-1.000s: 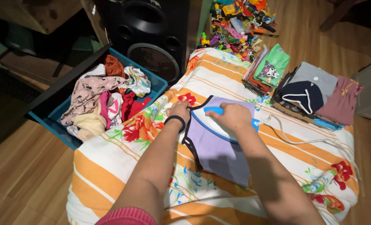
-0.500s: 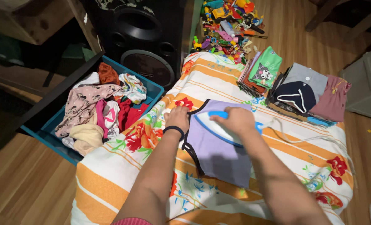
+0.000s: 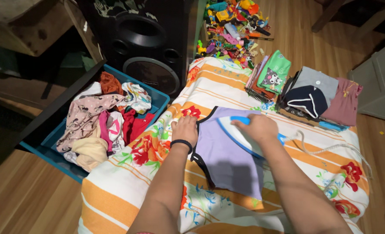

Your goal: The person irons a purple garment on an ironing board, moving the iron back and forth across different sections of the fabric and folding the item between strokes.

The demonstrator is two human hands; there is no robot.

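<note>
1. Our right hand point(image 3: 259, 128) is wrapped tight round the blue handle of the iron point(image 3: 240, 135), which rests on the lilac top point(image 3: 227, 151).
2. Our left hand point(image 3: 184, 129) lies flat, fingers together, on the top's dark-trimmed edge, likely pinning it taut.
3. The top is spread on a striped floral blanket point(image 3: 127, 186).
4. Beyond the right hand: folded clothes point(image 3: 313, 93). Left of the left hand: a blue basket point(image 3: 160, 97) of unfolded laundry.
</note>
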